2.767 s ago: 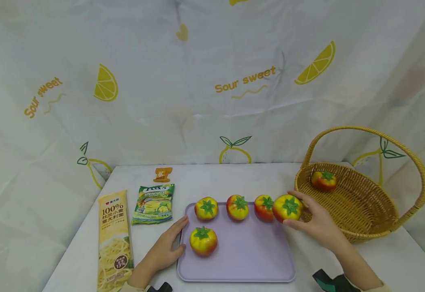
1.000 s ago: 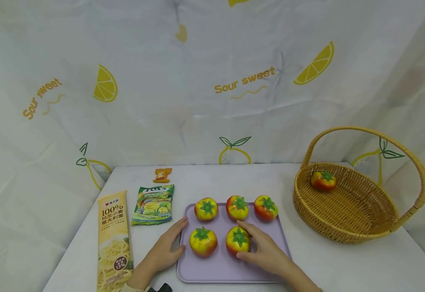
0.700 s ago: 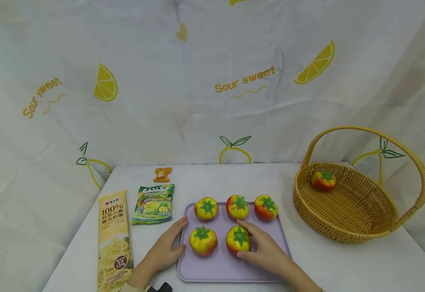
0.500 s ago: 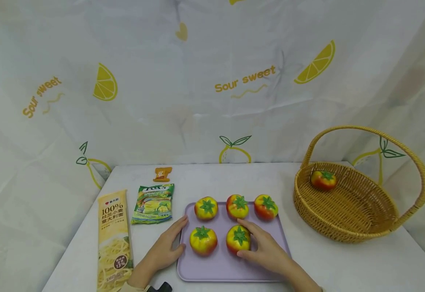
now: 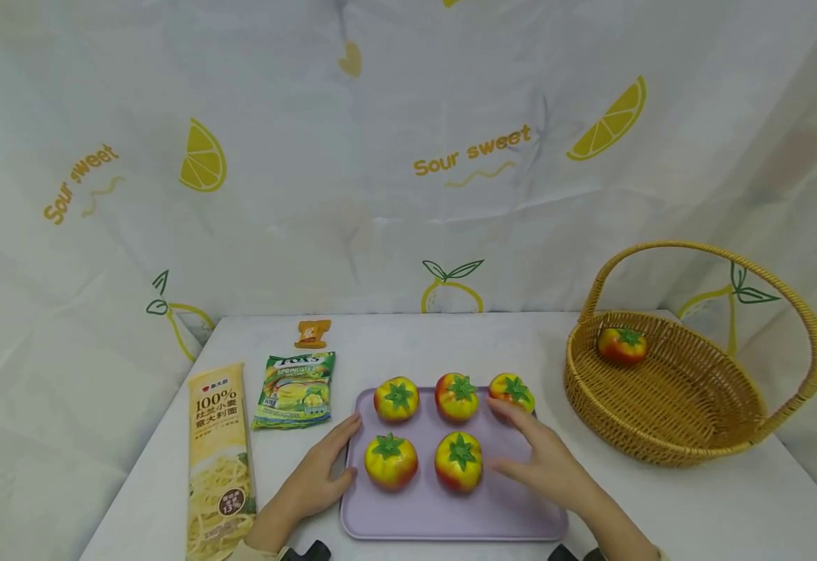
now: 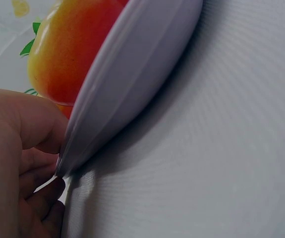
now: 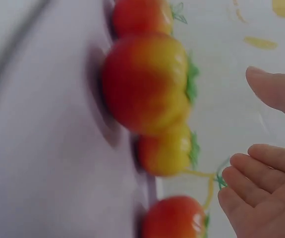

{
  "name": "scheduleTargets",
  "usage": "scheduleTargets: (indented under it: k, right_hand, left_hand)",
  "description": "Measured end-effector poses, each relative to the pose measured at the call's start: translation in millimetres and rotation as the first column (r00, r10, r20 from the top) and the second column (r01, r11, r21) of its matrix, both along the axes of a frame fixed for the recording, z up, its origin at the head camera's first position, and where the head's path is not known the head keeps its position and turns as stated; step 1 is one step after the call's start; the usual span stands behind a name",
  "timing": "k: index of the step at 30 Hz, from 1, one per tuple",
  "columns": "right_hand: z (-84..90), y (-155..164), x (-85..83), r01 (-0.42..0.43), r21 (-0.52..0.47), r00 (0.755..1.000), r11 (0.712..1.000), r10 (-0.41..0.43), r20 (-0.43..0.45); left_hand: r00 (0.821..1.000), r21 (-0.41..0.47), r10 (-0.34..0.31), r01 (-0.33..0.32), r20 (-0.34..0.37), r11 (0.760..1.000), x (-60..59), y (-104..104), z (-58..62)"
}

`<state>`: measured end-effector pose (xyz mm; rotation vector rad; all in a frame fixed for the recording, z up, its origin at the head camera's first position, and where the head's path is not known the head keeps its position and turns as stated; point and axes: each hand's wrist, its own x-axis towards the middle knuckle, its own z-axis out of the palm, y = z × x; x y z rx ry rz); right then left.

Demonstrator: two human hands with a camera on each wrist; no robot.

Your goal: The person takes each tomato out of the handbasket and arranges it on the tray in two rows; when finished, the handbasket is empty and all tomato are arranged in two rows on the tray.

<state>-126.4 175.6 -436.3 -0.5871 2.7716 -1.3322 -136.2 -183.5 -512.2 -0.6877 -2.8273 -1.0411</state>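
In the head view my left hand (image 5: 317, 475) touches the left edge of a lilac tray (image 5: 436, 520); its thumb and fingers lie against the rim in the left wrist view. Red-and-yellow toy tomatoes with green leafy tops sit on the tray. Three form the back row: left (image 5: 396, 400), middle (image 5: 456, 398) and right (image 5: 511, 389). Two stand in front, a left one (image 5: 390, 463) and a right one (image 5: 458, 463). My right hand (image 5: 545, 460) hovers over the tray's right part, holding nothing, fingers spread beside the front right tomato. It partly covers the back right tomato.
A wicker basket (image 5: 689, 397) with a tall handle stands at the right, one toy tomato (image 5: 622, 346) inside. On the left lie a pasta packet (image 5: 219, 460), a green candy bag (image 5: 295, 391) and a small orange-brown packet (image 5: 313, 333). A printed curtain (image 5: 380, 195) hangs behind.
My right hand brought a tomato from near the basket to the front row, rested on it, then let go and moved right. The left hand stayed at the tray edge.
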Motion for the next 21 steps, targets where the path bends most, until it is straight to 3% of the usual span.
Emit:
scheduleTargets:
  k: [5, 11, 15, 21]
  right_hand:
    - [15.1, 27, -11.6, 0.043, 0.018, 0.994, 0.999, -0.041, -0.103]
    - [36.9, 62, -24.3, 0.077, -0.025, 0.980, 0.997, -0.081, -0.183]
    - [50.2, 87, -34.2, 0.126, -0.028, 0.975, 0.992, -0.129, -0.182]
    - [68.7, 125, -53.7, 0.205, 0.004, 0.974, 0.979, -0.204, -0.095]
  left_hand:
    - [1.000, 0.002, -0.004, 0.004, 0.000, 1.000, -0.7, 0, 0.4]
    - [1.000, 0.000, -0.002, 0.002, 0.012, 1.000, -0.8, 0, 0.6]
    - [1.000, 0.003, -0.004, 0.004, 0.026, 1.000, -0.7, 0, 1.0]
    - [0.999, 0.010, -0.010, 0.010, 0.031, 1.000, -0.6, 0, 0.6]
